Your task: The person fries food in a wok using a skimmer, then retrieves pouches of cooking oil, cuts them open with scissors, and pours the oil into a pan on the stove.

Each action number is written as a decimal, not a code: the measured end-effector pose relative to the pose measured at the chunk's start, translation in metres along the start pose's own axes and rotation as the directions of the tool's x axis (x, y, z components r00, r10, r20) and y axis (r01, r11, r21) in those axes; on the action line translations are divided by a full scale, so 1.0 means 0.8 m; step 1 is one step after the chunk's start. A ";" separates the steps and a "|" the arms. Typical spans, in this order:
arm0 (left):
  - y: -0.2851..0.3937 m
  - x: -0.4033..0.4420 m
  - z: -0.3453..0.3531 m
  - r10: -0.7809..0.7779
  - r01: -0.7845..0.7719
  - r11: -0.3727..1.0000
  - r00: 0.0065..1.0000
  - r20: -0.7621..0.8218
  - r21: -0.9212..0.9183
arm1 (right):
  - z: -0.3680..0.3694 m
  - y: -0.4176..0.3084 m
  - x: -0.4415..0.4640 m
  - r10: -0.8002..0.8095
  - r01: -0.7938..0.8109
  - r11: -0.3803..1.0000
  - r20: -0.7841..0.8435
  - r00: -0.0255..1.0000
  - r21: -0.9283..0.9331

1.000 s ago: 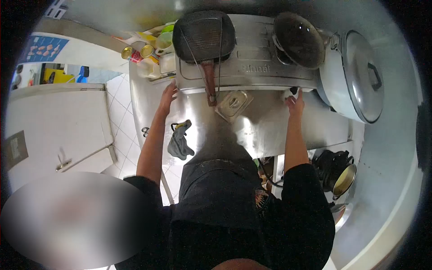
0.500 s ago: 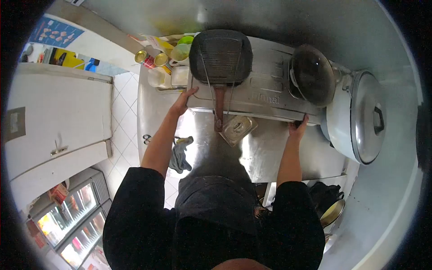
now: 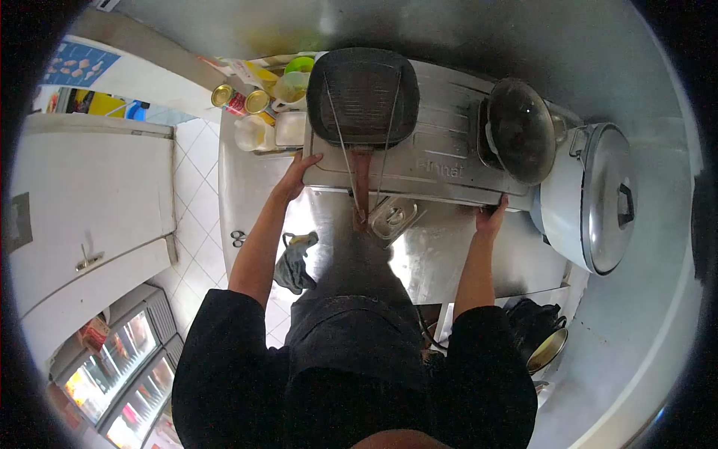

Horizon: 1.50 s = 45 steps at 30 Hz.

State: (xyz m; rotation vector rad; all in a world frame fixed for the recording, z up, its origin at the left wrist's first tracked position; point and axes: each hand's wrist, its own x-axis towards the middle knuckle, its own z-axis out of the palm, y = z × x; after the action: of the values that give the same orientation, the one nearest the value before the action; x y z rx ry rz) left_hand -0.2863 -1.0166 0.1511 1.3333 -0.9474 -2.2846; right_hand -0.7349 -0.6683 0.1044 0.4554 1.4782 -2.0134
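My left hand (image 3: 297, 176) is closed around the front left corner of a flat stainless steel Rinnai stove (image 3: 441, 142), its thumb on top. Toward the other end, my right hand (image 3: 491, 218) grips the stove's front edge, with the fingers partly hidden underneath. A black square grill pan (image 3: 363, 97) lies on the stove's left part. Its wooden handle (image 3: 362, 187) points toward me past the edge, and thin metal rods cross the pan. On the right part of the stove rests a dark round lid or pan (image 3: 521, 131), tilted.
A large white pot (image 3: 565, 202) with a metal lid (image 3: 609, 198) stands at right. Cans (image 3: 223, 96), cups and containers crowd the left back. A steel pan lid (image 3: 395, 218), grey cloth (image 3: 295, 263) and scissors (image 3: 238, 238) lie on the steel table (image 3: 516, 262). Walls bound the back and right.
The view has shifted slightly, so most things appear a little further left. Both hands keep their hold on the stove; I cannot tell whether the stove itself moved.
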 end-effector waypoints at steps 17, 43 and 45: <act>-0.019 0.005 -0.018 0.184 -0.202 0.963 0.977 0.109 0.181 | 0.001 0.016 -0.020 -0.019 0.010 0.996 0.098 0.995 0.092; 0.075 0.075 -0.254 0.640 -0.142 0.411 0.748 -0.174 0.901 | -0.064 0.071 -0.295 -0.085 0.083 0.672 0.035 0.996 -0.736; 0.060 0.088 -0.270 0.635 -0.165 0.416 0.757 -0.155 0.894 | -0.072 0.082 -0.319 -0.071 0.087 0.669 0.053 0.996 -0.738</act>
State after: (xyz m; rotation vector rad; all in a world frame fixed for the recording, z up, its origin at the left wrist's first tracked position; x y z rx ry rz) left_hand -0.1384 -1.1734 0.0655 1.6019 -2.0486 -0.9287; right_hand -0.5016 -0.5615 0.1874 0.0129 2.1593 -1.2696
